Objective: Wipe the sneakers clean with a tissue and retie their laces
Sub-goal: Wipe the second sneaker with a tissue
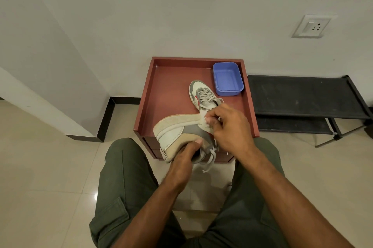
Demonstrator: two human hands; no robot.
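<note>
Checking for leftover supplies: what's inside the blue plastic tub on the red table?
The blue plastic tub looks empty: bare blue floor and walls, no tissues visible. Its near-right wall hides a thin strip of the floor, so something flat there can't be ruled out.

Single head-worn wide-angle view, looking forward and steeply down. Close over both hands and lap; small red table (159,94) just ahead, wall behind. Edges bowed by lens.
</note>
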